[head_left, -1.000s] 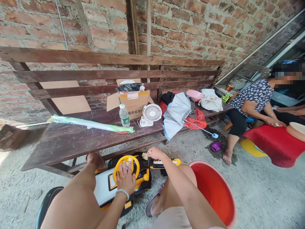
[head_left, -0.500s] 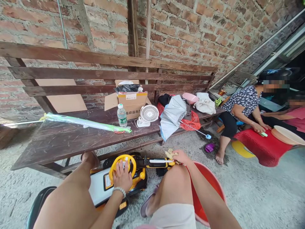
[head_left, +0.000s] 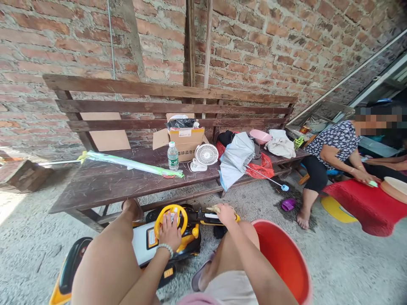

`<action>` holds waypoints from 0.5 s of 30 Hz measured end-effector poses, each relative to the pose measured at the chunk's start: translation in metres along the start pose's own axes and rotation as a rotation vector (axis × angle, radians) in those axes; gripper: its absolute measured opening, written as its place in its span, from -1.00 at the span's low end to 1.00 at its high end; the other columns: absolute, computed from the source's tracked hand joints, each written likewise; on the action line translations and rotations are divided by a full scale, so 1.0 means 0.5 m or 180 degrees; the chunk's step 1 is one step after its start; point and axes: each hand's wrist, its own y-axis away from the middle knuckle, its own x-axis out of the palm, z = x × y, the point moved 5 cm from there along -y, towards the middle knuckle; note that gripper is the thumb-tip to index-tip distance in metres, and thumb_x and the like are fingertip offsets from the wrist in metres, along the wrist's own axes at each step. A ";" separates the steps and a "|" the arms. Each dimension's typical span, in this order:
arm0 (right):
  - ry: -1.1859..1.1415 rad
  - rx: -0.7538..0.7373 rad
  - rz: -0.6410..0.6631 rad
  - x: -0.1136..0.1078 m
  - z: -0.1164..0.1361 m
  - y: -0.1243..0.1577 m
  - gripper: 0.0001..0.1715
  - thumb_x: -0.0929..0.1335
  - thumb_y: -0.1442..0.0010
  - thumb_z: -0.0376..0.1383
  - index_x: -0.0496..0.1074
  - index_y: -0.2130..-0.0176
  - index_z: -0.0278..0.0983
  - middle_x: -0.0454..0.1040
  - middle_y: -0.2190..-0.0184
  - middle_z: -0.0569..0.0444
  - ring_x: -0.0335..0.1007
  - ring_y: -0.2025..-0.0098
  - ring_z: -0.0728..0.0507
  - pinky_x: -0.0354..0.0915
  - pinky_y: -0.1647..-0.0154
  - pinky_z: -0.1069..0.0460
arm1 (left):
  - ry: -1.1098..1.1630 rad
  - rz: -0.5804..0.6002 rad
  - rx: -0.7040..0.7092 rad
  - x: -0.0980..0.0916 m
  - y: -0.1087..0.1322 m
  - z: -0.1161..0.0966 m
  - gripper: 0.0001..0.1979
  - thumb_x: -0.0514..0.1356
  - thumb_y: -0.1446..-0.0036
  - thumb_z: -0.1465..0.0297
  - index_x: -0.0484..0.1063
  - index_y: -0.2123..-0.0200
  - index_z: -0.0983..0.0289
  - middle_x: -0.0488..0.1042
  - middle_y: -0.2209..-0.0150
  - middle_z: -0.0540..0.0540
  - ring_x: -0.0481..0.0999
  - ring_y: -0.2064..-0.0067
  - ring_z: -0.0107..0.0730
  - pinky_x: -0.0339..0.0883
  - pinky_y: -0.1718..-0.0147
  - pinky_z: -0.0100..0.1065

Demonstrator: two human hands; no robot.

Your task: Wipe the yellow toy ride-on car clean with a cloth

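Note:
My left hand (head_left: 170, 233) lies over the yellow steering wheel (head_left: 157, 226) of a ride-on toy digger, its fingers stretched across the hub. The toy digger (head_left: 141, 245) has a white panel, black and yellow parts and a boom (head_left: 208, 217) reaching to the right. Pressed against that boom is a crumpled beige cloth (head_left: 215, 209), pinched in my right hand (head_left: 226, 213), which partly hides it. My legs straddle the toy.
A red bucket (head_left: 282, 258) stands right of my knee. Behind the toy, a wooden bench (head_left: 104, 186) bears a bottle (head_left: 173, 156), a white fan (head_left: 206, 156), a cardboard box (head_left: 187, 142) and a silver umbrella (head_left: 238, 154). Another person (head_left: 333, 144) sits at right beside red fabric (head_left: 365, 207).
My right hand has slid left along the boom with the cloth, away from its far end. My left hand stays on the wheel. The view has turned left.

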 end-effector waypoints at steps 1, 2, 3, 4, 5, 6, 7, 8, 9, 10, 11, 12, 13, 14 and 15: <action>-0.0082 -0.0010 -0.0133 0.006 0.010 0.008 -0.57 0.32 -0.41 -0.31 0.56 -0.19 -0.12 0.55 -0.13 -0.13 0.52 -0.13 -0.23 0.29 -0.15 -0.03 | 0.0007 0.0052 -0.0001 -0.003 0.001 -0.002 -0.28 0.00 -0.39 0.40 0.03 -0.58 0.33 -0.21 -0.64 0.29 -0.23 -0.63 0.10 -0.07 -0.51 0.11; -0.0199 0.0009 -0.0305 0.010 0.015 0.016 -0.58 0.32 -0.41 -0.30 0.56 -0.19 -0.13 0.55 -0.10 -0.12 0.52 -0.10 -0.22 0.30 -0.14 -0.03 | 0.0009 0.0109 -0.0003 -0.007 0.001 -0.004 -0.27 0.01 -0.40 0.40 0.02 -0.58 0.32 -0.23 -0.64 0.28 -0.24 -0.63 0.11 -0.07 -0.51 0.11; -0.0337 0.0012 -0.0501 0.015 0.016 0.025 -0.59 0.33 -0.40 -0.30 0.57 -0.17 -0.15 0.56 -0.08 -0.11 0.52 -0.08 -0.22 0.30 -0.13 -0.03 | 0.0011 0.0159 -0.0009 -0.011 0.002 -0.006 -0.27 0.02 -0.39 0.39 0.01 -0.59 0.32 -0.23 -0.64 0.28 -0.24 -0.63 0.12 -0.07 -0.51 0.11; -0.0488 -0.0039 -0.0681 0.019 0.017 0.035 -0.61 0.33 -0.39 -0.31 0.58 -0.14 -0.17 0.56 -0.05 -0.10 0.51 -0.06 -0.22 0.31 -0.13 -0.03 | 0.0018 0.0198 -0.0016 -0.014 0.002 -0.007 -0.26 0.03 -0.39 0.39 0.01 -0.59 0.32 -0.23 -0.64 0.28 -0.25 -0.63 0.12 -0.08 -0.52 0.10; -0.0661 -0.0156 -0.0831 0.024 0.021 0.044 -0.63 0.34 -0.38 -0.31 0.60 -0.11 -0.19 0.56 -0.03 -0.09 0.50 -0.04 -0.22 0.31 -0.13 -0.04 | 0.0034 0.0215 -0.0020 -0.018 0.002 -0.009 -0.26 0.04 -0.38 0.38 0.01 -0.59 0.32 -0.23 -0.63 0.28 -0.25 -0.63 0.11 -0.09 -0.52 0.10; -0.0858 -0.0325 -0.0939 0.028 0.028 0.052 -0.64 0.34 -0.36 -0.30 0.61 -0.08 -0.20 0.56 -0.01 -0.08 0.50 -0.02 -0.21 0.32 -0.13 -0.04 | 0.0059 0.0214 -0.0020 -0.020 0.002 -0.010 -0.25 0.05 -0.38 0.38 0.02 -0.58 0.31 -0.22 -0.63 0.27 -0.25 -0.64 0.10 -0.11 -0.52 0.10; -0.1096 -0.0508 -0.1031 0.031 0.039 0.059 -0.65 0.34 -0.35 -0.29 0.61 -0.06 -0.20 0.57 0.02 -0.07 0.51 0.00 -0.20 0.34 -0.13 -0.05 | 0.0092 0.0203 -0.0025 -0.020 0.003 -0.011 -0.25 0.06 -0.38 0.38 0.03 -0.58 0.30 -0.22 -0.63 0.27 -0.24 -0.64 0.10 -0.12 -0.53 0.10; -0.1367 -0.0669 -0.1130 0.031 0.053 0.065 -0.65 0.33 -0.34 -0.27 0.62 -0.04 -0.21 0.57 0.05 -0.06 0.52 0.04 -0.20 0.37 -0.12 -0.06 | 0.0129 0.0192 -0.0029 -0.019 0.004 -0.011 -0.25 0.07 -0.37 0.38 0.04 -0.58 0.29 -0.22 -0.63 0.26 -0.24 -0.64 0.09 -0.14 -0.53 0.11; -0.1650 -0.0780 -0.1236 0.027 0.068 0.067 -0.64 0.32 -0.33 -0.24 0.62 -0.03 -0.23 0.57 0.08 -0.06 0.53 0.07 -0.20 0.39 -0.10 -0.06 | 0.0167 0.0177 -0.0025 -0.017 0.005 -0.010 -0.25 0.08 -0.36 0.39 0.06 -0.58 0.28 -0.22 -0.63 0.25 -0.23 -0.64 0.09 -0.15 -0.53 0.12; -0.1920 -0.0844 -0.1356 0.020 0.084 0.068 -0.63 0.31 -0.33 -0.22 0.62 -0.02 -0.24 0.57 0.11 -0.06 0.53 0.10 -0.20 0.42 -0.08 -0.07 | 0.0198 0.0153 -0.0021 -0.014 0.007 -0.010 -0.25 0.08 -0.35 0.40 0.07 -0.58 0.27 -0.21 -0.63 0.24 -0.23 -0.64 0.08 -0.17 -0.53 0.13; -0.2144 -0.0881 -0.1484 0.010 0.101 0.066 -0.61 0.30 -0.33 -0.19 0.61 -0.01 -0.25 0.56 0.11 -0.07 0.53 0.12 -0.20 0.44 -0.05 -0.08 | 0.0224 0.0122 -0.0012 -0.010 0.009 -0.009 -0.25 0.08 -0.34 0.40 0.07 -0.57 0.26 -0.21 -0.63 0.24 -0.22 -0.64 0.08 -0.19 -0.54 0.14; -0.2318 -0.0910 -0.1598 -0.001 0.117 0.063 -0.59 0.29 -0.33 -0.17 0.60 -0.01 -0.26 0.56 0.11 -0.08 0.53 0.12 -0.21 0.45 -0.04 -0.09 | 0.0243 0.0096 -0.0005 -0.007 0.012 -0.008 -0.24 0.08 -0.34 0.41 0.07 -0.57 0.26 -0.19 -0.63 0.23 -0.22 -0.64 0.07 -0.22 -0.54 0.15; -0.2417 -0.0948 -0.1681 -0.012 0.134 0.059 -0.57 0.28 -0.34 -0.15 0.60 -0.03 -0.27 0.55 0.09 -0.09 0.53 0.10 -0.22 0.46 -0.04 -0.10 | 0.0256 0.0081 -0.0001 -0.005 0.016 -0.008 -0.24 0.08 -0.34 0.41 0.07 -0.58 0.26 -0.18 -0.63 0.23 -0.21 -0.64 0.05 -0.25 -0.54 0.16; -0.2424 -0.0994 -0.1709 -0.021 0.150 0.055 -0.56 0.28 -0.35 -0.14 0.59 -0.04 -0.27 0.54 0.07 -0.10 0.52 0.08 -0.22 0.45 -0.05 -0.11 | 0.0273 0.0084 0.0003 -0.003 0.020 -0.007 -0.24 0.07 -0.34 0.42 0.06 -0.58 0.26 -0.16 -0.63 0.23 -0.21 -0.64 0.03 -0.27 -0.55 0.16; -0.2326 -0.1024 -0.1661 -0.027 0.165 0.051 -0.56 0.28 -0.34 -0.14 0.59 -0.05 -0.26 0.53 0.05 -0.10 0.52 0.06 -0.23 0.44 -0.07 -0.11 | 0.0299 0.0108 0.0005 -0.003 0.024 -0.007 -0.24 0.07 -0.34 0.43 0.05 -0.58 0.27 -0.15 -0.63 0.23 -0.21 -0.64 0.01 -0.28 -0.55 0.16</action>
